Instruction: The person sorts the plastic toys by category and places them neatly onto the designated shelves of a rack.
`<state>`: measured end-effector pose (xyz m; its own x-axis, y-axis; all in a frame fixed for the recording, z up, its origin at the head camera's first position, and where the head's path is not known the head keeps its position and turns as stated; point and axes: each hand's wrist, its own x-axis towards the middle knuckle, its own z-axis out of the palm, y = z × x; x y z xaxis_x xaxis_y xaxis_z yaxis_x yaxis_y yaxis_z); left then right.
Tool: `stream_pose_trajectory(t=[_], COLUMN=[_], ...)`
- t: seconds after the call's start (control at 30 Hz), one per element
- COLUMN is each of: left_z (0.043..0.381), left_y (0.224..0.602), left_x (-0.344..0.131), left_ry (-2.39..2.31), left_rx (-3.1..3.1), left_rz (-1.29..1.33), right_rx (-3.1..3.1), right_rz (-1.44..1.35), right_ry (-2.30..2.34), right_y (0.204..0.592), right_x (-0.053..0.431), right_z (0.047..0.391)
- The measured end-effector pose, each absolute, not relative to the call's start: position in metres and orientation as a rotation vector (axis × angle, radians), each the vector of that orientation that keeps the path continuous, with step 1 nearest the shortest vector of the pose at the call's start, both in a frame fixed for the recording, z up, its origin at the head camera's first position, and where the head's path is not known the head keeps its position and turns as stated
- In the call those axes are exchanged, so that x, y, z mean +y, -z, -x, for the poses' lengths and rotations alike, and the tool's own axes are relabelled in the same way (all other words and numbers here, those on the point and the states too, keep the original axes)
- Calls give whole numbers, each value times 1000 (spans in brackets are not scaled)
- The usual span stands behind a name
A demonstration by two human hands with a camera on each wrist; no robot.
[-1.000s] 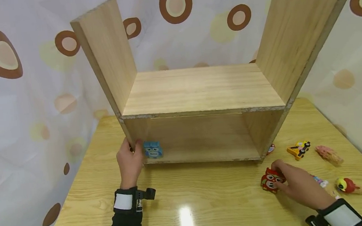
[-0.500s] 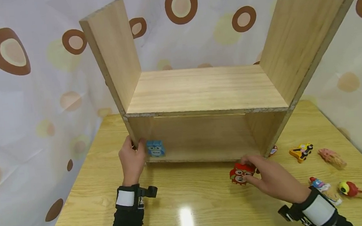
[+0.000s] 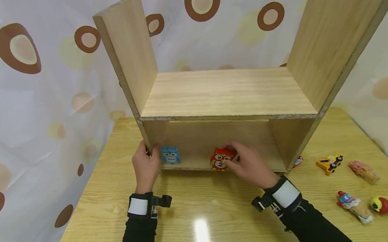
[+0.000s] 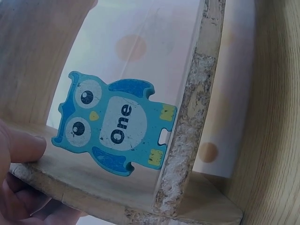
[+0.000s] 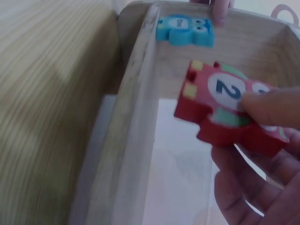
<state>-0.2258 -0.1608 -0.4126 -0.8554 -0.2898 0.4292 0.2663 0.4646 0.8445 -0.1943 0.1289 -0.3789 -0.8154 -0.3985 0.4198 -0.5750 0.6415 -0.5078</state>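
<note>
A wooden shelf unit (image 3: 226,90) stands on the table with two tall side panels and a lower compartment. At its lower left panel, my left hand (image 3: 145,166) grips the edge, thumb on the inner side. Just beside that thumb, a blue owl block (image 4: 124,122) marked "One" stands upright at the left end of the lower compartment. My right hand (image 3: 252,166) pinches a red owl block (image 3: 220,159) by its side, thumb on the front face. The number 2 shows on its white belly (image 5: 226,90). The red block is at the compartment's front edge, near the middle.
Right of the shelf lie a yellow toy vehicle (image 3: 330,163), a pink-topped piece (image 3: 363,171), a blue-and-red figure (image 3: 354,206) and a red piece with a yellow head (image 3: 384,206). A red-and-white piece (image 3: 298,161) is partly hidden behind the right panel.
My right hand has carried the red owl block left and away from me, from the table right of the shelf to the lower compartment's front. The left hand keeps its grip on the panel.
</note>
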Motion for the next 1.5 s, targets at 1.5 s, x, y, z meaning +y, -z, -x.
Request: stream_pose_trajectory(t=[1.5], left_z=[226], left_y=[418], left_x=[-160], left_ry=[1383], left_rx=[-2136], left_rz=[-5], right_rx=[-2600], right_rz=[-705], right_ry=[-1034], right_y=[403], right_x=[43], right_z=[234])
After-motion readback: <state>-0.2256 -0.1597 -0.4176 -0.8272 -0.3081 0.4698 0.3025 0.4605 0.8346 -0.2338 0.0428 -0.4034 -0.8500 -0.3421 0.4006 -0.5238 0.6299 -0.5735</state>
